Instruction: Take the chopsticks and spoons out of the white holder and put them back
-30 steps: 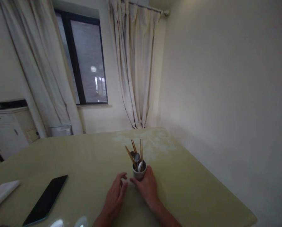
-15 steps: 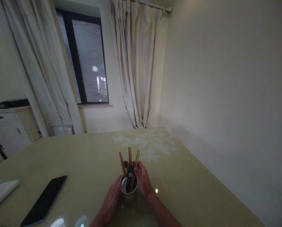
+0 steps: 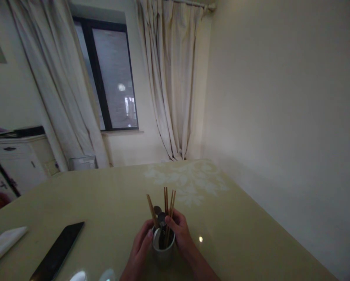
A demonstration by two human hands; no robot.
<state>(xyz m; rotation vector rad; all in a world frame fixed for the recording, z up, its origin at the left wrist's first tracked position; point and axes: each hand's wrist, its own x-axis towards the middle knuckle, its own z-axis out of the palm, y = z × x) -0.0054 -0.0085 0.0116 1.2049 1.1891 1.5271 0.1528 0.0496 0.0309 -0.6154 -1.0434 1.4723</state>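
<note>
A pale cup (image 3: 163, 253) stands on the table in front of me with utensils upright in it. My left hand (image 3: 141, 244) is curled around the cup's left side, its thumb at the rim. My right hand (image 3: 181, 232) is closed at the right of the rim, with its thumb against a pair of wooden chopsticks (image 3: 172, 201); its other fingers are partly hidden behind them. Another wooden chopstick pair (image 3: 151, 208) leans left, and reddish chopsticks (image 3: 166, 197) stand at the back. Dark metal spoons (image 3: 161, 218) and a white spoon (image 3: 156, 237) sit between them.
On the table's left lie a black phone-like slab (image 3: 59, 249) and a white flat object (image 3: 5, 244). The glossy table (image 3: 110, 199) meets a wall (image 3: 274, 117) on the right. Curtains (image 3: 175, 86), a window and a white cabinet (image 3: 19, 160) stand beyond.
The view has shifted slightly, so the scene sits a little lower and farther right. Both hands stay at the cup, and the right thumb now lies closer against the chopsticks.
</note>
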